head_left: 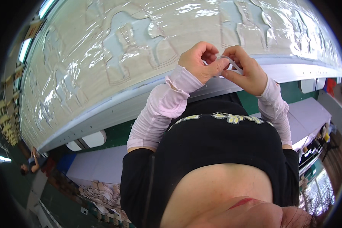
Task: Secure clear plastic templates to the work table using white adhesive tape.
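My left hand (201,62) and my right hand (247,72) meet just above the near edge of the long table. A narrow white strip (236,65) curves between them; its exact kind I cannot make out. The fingers of both hands are closed in a pinch on this strip, thumbs almost touching. Part of it is hidden behind the fingers. Beyond my hands lies beige sheet material (195,28) under glossy clear film (178,15), with outlined shapes and pale blue-grey openings (119,22) in it.
A metal rail (114,104) runs along the table's near edge, close to my body. Lilac boards (98,163) lie behind me, near a pile of cut pieces (102,193). Another person (32,165) is at the table's far left end.
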A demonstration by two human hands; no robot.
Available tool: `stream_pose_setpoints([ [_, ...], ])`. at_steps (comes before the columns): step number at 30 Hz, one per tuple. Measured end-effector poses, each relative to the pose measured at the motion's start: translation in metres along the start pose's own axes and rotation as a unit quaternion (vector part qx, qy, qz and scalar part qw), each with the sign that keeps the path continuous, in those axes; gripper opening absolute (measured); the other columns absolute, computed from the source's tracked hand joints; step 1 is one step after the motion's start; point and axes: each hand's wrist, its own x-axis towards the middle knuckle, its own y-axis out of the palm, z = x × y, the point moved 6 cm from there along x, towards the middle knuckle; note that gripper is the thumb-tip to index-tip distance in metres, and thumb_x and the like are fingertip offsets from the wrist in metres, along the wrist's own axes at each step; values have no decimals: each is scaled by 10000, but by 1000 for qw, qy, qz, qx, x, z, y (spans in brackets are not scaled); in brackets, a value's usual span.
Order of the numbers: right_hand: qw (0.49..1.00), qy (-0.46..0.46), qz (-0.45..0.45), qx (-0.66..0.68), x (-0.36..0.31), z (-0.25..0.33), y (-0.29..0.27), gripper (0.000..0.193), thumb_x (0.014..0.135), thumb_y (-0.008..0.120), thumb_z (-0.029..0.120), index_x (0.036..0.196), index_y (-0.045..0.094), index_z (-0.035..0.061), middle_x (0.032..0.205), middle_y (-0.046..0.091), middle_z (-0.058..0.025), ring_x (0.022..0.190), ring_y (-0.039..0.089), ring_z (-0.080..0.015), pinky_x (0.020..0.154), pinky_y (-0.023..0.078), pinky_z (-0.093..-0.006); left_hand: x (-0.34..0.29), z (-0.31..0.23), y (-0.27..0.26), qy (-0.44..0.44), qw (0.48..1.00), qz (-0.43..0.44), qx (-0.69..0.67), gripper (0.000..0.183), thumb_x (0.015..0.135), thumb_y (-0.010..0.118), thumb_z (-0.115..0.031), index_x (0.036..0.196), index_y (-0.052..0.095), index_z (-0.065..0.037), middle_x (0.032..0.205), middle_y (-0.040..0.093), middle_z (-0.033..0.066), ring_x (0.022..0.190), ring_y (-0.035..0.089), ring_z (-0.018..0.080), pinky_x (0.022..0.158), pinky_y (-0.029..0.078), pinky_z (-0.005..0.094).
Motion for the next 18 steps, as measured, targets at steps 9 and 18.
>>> stream_pose_setpoints([
  [9,987,39,-74,-139,-40,-23,-8,425,865,713,184,1211,488,82,932,707,-126,847,700,-347,725,545,-419,11,-23,41,103,971,80,201,65,860,736,-71,908,701,-45,824,680,46,710,633,126,616,490,259],
  [18,986,150,-11,66,-67,-68,-23,944,813,765,148,1569,203,87,1034,729,-144,863,692,-259,803,544,-339,18,-27,53,126,949,104,269,64,851,719,-110,874,705,-52,759,653,52,651,605,160,607,474,291],
])
